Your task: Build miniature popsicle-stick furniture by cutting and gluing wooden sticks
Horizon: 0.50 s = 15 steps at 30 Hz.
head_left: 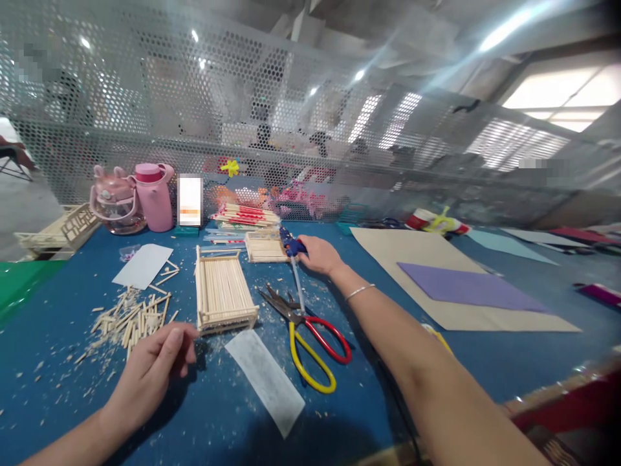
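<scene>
My right hand (317, 254) reaches forward across the table and grips the handle of a blue hot glue gun (290, 241). A translucent glue stick (297, 285) trails back from the gun toward the scissors. Just beyond the gun lies a small frame of wooden sticks (264, 247). My left hand (158, 359) rests loosely curled at the near left, its fingers partly apart and nothing visible in them. Close to its fingertips stands a miniature bed-like piece made of wooden sticks (226, 285). Scissors with one red and one yellow handle (310, 336) lie between my hands.
Cut stick pieces (140, 320) and crumbs litter the left side. A pale strip (266, 382) lies in front. Bundled sticks (247, 215), a pink bottle (154, 200) and a lit phone (189, 199) line the mesh partition (233, 116). Purple sheet (466, 288) lies right.
</scene>
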Each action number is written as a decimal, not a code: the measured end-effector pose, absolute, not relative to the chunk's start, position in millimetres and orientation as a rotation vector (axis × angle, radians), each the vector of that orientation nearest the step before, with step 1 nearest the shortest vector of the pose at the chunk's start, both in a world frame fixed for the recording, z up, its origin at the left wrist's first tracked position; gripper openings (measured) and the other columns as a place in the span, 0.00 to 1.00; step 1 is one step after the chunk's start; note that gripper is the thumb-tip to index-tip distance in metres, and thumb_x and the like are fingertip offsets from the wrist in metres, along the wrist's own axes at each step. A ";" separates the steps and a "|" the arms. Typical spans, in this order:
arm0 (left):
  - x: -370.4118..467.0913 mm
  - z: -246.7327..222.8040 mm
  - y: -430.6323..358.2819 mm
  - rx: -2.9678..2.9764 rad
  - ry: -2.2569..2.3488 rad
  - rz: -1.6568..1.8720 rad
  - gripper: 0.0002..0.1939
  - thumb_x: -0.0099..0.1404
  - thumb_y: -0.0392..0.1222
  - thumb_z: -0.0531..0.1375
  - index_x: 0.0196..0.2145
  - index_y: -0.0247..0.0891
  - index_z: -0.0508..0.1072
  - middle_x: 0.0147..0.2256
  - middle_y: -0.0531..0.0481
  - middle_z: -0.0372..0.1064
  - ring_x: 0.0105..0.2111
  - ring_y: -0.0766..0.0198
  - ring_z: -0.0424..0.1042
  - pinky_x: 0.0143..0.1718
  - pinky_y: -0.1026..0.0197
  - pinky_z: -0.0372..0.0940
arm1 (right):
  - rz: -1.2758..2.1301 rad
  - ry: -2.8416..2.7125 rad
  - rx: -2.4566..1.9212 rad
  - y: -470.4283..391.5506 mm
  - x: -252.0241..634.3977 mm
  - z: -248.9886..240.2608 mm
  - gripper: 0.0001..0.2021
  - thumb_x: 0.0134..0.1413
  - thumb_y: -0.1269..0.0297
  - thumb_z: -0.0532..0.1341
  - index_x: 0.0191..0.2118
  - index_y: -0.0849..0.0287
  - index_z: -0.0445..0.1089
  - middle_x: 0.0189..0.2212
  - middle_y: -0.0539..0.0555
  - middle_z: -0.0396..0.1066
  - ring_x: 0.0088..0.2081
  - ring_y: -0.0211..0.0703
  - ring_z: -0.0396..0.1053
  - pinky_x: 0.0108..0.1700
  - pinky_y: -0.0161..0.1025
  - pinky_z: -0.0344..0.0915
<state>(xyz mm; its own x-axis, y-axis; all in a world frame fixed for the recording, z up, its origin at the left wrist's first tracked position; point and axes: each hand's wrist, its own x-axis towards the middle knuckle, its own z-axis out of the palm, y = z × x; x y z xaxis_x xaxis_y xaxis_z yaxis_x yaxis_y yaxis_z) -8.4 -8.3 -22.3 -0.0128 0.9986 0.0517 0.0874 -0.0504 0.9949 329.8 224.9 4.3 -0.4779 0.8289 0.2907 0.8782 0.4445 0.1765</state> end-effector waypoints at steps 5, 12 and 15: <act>-8.0 -24.3 -7.7 1.301 1.260 1.224 0.23 0.63 0.60 0.51 0.34 0.35 0.71 0.21 0.53 0.66 0.18 0.68 0.64 0.20 0.66 0.59 | -0.529 -2.550 -1.508 225.0 334.9 4.8 0.17 0.51 0.62 0.55 0.46 0.64 0.65 0.41 0.62 0.72 0.41 0.51 0.68 0.42 0.40 0.56; -8.7 -22.8 -8.7 1.302 1.279 1.204 0.24 0.62 0.61 0.51 0.33 0.35 0.71 0.21 0.52 0.65 0.18 0.68 0.64 0.20 0.66 0.59 | -0.651 -2.489 -1.539 223.7 355.2 10.0 0.20 0.50 0.58 0.55 0.46 0.65 0.65 0.40 0.63 0.72 0.41 0.53 0.66 0.43 0.42 0.51; -9.2 -25.3 -8.6 1.292 1.269 1.200 0.23 0.63 0.59 0.51 0.34 0.36 0.71 0.21 0.53 0.65 0.19 0.68 0.64 0.20 0.67 0.59 | -0.711 -2.444 -1.570 227.8 367.2 22.1 0.21 0.50 0.59 0.54 0.47 0.69 0.64 0.40 0.66 0.72 0.41 0.55 0.65 0.44 0.44 0.49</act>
<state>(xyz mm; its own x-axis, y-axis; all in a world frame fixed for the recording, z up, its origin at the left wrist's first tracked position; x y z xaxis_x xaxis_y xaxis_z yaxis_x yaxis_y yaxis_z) -9.2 -8.6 -25.3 -0.0126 0.9994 0.0330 0.0888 -0.0318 0.9955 367.2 227.8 22.1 -0.4403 0.8174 0.3714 0.8891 0.3394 0.3070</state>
